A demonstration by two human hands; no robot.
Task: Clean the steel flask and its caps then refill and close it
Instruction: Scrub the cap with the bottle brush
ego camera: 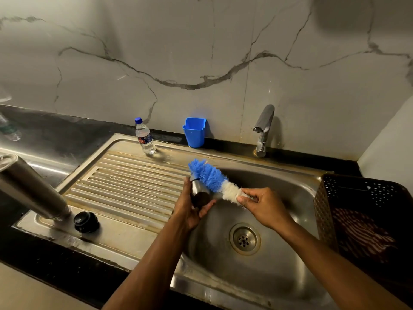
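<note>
Over the stainless-steel sink basin (274, 260), the left hand (192, 209) grips a small steel cap with a dark interior (201, 195), its opening facing the camera. The right hand (261, 206) pinches the handle end of a blue-and-white bristle bottle brush (212, 177), whose bristles lie just above the cap. The tall steel flask (29, 186) stands inverted on the ribbed drainboard (134, 186), beside a black round inner cap (86, 221). A clear plastic water bottle (144, 137) stands near the back edge.
</note>
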